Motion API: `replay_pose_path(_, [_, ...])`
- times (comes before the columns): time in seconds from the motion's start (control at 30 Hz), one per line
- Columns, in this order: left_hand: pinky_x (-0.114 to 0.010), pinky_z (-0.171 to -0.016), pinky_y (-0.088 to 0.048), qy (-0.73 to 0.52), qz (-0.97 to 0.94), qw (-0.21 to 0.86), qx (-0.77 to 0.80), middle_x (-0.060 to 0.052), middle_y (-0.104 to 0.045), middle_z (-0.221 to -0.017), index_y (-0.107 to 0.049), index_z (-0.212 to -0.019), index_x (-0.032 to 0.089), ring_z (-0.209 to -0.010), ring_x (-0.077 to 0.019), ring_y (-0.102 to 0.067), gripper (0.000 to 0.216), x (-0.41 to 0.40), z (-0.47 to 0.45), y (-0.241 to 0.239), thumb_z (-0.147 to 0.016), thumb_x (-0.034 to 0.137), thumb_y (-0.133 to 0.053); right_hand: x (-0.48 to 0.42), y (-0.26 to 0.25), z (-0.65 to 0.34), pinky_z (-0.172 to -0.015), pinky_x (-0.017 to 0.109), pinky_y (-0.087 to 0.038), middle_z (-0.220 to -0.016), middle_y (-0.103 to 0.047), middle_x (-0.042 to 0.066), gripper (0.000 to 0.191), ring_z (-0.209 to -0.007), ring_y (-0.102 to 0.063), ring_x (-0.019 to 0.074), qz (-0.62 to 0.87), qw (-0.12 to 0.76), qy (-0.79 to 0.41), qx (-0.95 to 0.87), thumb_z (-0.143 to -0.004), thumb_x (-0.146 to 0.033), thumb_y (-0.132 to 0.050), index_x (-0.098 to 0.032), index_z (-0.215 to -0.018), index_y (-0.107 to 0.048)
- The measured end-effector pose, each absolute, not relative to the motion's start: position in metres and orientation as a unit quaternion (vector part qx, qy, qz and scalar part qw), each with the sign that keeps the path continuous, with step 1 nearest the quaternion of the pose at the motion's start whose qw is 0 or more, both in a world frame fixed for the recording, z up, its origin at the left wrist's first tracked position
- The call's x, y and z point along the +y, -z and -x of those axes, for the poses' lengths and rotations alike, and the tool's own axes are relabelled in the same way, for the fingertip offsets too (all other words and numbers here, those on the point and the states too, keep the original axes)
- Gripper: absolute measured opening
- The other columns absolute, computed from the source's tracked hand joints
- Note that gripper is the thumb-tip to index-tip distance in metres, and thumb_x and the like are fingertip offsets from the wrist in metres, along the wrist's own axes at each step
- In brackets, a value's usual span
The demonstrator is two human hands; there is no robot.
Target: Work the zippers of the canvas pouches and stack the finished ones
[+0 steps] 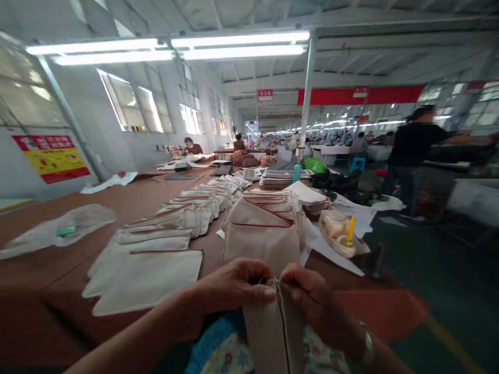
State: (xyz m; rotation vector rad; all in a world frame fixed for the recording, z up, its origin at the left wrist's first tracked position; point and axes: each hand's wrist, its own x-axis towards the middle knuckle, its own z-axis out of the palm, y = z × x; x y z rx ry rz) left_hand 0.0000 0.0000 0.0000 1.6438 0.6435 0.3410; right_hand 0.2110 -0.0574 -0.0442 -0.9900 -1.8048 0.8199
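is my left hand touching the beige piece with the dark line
Touching: the head view shows your left hand gripping the beige piece near its top.

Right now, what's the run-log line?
Left hand: holding flat beige piece with dark lengthwise line; right hand: holding same piece; ahead: stacked beige brown-edged pieces; leftward on brown table: fanned beige pieces

At the near edge of the table (128,200), the left hand (244,283) and the right hand (312,293) meet at the top of a fabric piece (263,332), above the lap. Beyond them lies a stack of pieces (261,239); left of it runs an overlapping row of panels (156,278), with a plastic bag (88,218) farther left. Right of the stack sits a container (330,234); a co-worker (415,143) stands well beyond it.
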Motion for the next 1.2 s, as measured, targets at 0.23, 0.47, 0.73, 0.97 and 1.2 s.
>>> replay_pose_path(0.23, [-0.020, -0.058, -0.034, -0.142, -0.655, 0.684, 0.290, 0.000, -0.057, -0.073, -0.066, -0.084, 0.011, -0.065, -0.0107, -0.045, 0.046, 0.004, -0.009, 0.007, -0.068, 0.052, -0.080, -0.053, 0.054, -0.211, -0.057, 0.023, -0.031, -0.071, -0.045, -0.003, 0.025, -0.066, -0.038, 0.0121, 0.380, 0.450, -0.477, -0.653, -0.096, -0.037, -0.049, -0.016, -0.083, -0.055])
replay_pose_path(0.47, [-0.022, -0.058, -0.037, -0.182, -0.559, 0.739, 0.329, -0.003, -0.060, -0.073, -0.067, -0.078, 0.011, -0.064, -0.0127, -0.049, 0.042, -0.008, -0.006, 0.010, -0.063, 0.046, -0.084, -0.053, 0.067, -0.206, -0.053, 0.023, -0.024, -0.070, -0.038, -0.004, 0.030, -0.063, -0.028, 0.0104, 0.357, 0.428, -0.598, -0.575, -0.094, -0.044, -0.054, -0.015, -0.087, -0.054])
replay_pose_path(0.73, [-0.022, -0.060, -0.032, -0.151, -0.613, 0.717, 0.295, 0.000, -0.051, -0.070, -0.062, -0.079, 0.011, -0.064, -0.0114, -0.041, 0.038, 0.006, -0.006, 0.017, -0.075, 0.047, -0.073, -0.048, 0.057, -0.206, -0.052, 0.022, -0.026, -0.071, -0.040, -0.003, 0.035, -0.062, -0.030, 0.0105, 0.388, 0.416, -0.580, -0.583, -0.096, -0.048, -0.048, -0.015, -0.088, -0.055])
replay_pose_path(0.97, [-0.022, -0.054, -0.025, -0.149, -0.728, 0.588, 0.318, 0.004, -0.039, -0.067, -0.057, -0.075, 0.013, -0.062, -0.0109, -0.031, 0.021, 0.005, -0.009, 0.012, -0.085, 0.031, -0.055, -0.035, 0.049, -0.198, -0.055, 0.022, -0.027, -0.071, -0.042, -0.004, 0.036, -0.064, -0.033, 0.0103, 0.391, 0.382, -0.563, -0.620, -0.088, -0.049, -0.062, -0.015, -0.082, -0.050])
replay_pose_path(1.2, [-0.022, -0.052, -0.024, -0.133, -0.733, 0.577, 0.335, 0.004, -0.038, -0.065, -0.057, -0.075, 0.013, -0.061, -0.0106, -0.030, 0.026, 0.013, -0.002, 0.020, -0.086, 0.036, -0.055, -0.033, 0.059, -0.199, -0.054, 0.022, -0.027, -0.070, -0.048, -0.002, 0.029, -0.062, -0.034, 0.0097, 0.406, 0.375, -0.582, -0.597, -0.088, -0.039, -0.062, -0.012, -0.081, -0.054])
